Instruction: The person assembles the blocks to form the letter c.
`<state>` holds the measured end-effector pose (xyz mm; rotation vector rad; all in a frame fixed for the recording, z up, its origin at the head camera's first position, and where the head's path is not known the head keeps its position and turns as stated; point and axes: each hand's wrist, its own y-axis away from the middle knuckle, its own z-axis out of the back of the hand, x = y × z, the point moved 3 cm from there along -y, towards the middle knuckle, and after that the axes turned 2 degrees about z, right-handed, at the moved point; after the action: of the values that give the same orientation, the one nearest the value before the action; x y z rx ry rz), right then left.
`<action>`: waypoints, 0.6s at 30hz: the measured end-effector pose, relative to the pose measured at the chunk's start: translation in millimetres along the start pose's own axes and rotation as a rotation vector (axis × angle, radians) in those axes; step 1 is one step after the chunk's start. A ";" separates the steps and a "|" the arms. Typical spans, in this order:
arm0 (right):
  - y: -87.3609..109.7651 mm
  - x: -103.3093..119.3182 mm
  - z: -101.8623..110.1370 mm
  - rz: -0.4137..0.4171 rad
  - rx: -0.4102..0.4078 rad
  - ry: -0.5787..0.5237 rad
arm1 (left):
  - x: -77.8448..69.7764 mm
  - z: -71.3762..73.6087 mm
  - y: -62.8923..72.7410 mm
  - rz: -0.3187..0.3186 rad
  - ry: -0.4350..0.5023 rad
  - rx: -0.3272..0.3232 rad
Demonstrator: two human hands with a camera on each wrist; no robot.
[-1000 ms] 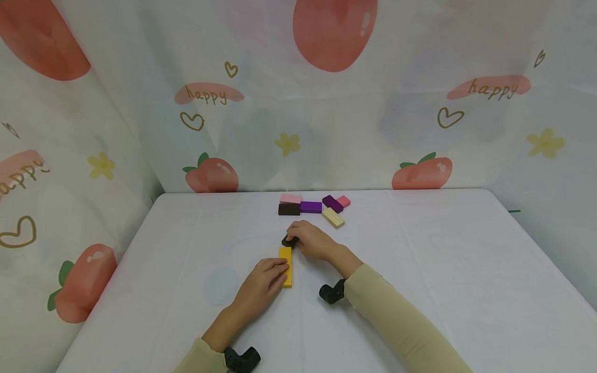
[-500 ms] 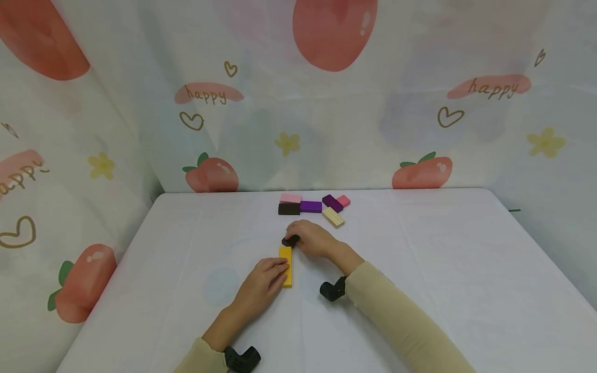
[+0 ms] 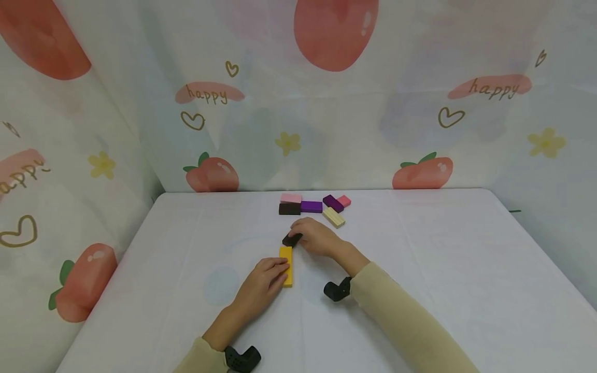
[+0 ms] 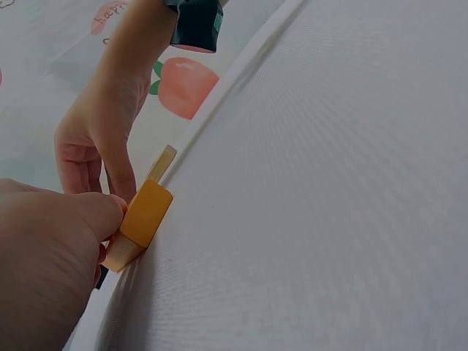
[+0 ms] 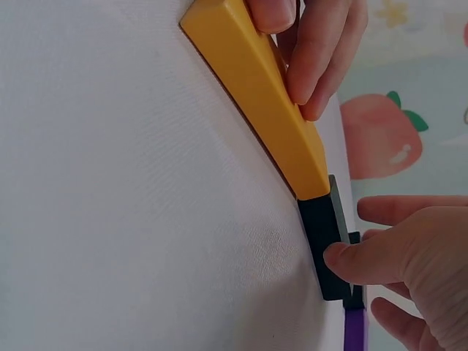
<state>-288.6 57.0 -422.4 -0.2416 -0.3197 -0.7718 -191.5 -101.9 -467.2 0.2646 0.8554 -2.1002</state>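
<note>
A long yellow block (image 3: 286, 253) lies on the white table, pointing away from me. My left hand (image 3: 259, 286) rests on it, fingertips and thumb set along its upper face in the right wrist view. Against its far end stands a black block (image 5: 317, 227), roughly in line with it there and angled in the head view. My right hand (image 3: 315, 239) is at that black block. Its thumb (image 5: 340, 257) touches the block while the other fingers stretch out straight and spread behind it.
Toward the table's back lie a pink block (image 3: 291, 198), a dark brown block (image 3: 289, 209), a purple block (image 3: 311, 206), a dark purple block (image 3: 333, 203), a coral block (image 3: 344, 201) and a cream ridged block (image 3: 333, 217). A patterned curtain (image 3: 345, 129) hangs behind.
My right hand has shifted slightly back and to the right, uncovering more of the black block, which now sits more slanted. My left hand and the yellow block have not moved.
</note>
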 end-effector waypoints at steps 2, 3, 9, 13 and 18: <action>1.6 -1.5 0.9 0.009 -0.015 0.001 | 0.1 0.0 0.1 -0.001 0.003 0.000; 2.5 -2.7 1.5 0.007 -0.021 -0.001 | 0.2 0.1 0.2 -0.001 0.004 -0.001; 9.2 -10.7 6.7 -0.024 -0.041 0.021 | -0.5 -0.2 0.0 0.009 0.003 0.004; 11.8 -16.4 8.6 -0.014 -0.071 0.027 | -0.5 0.0 0.5 0.014 -0.001 0.002; 16.6 -25.8 13.7 -0.057 -0.114 0.030 | 0.1 -0.8 0.5 0.015 -0.007 -0.001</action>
<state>-296.8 89.6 -420.8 -0.3288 -0.2553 -0.8506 -191.3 -101.7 -468.1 0.2627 0.8478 -2.0861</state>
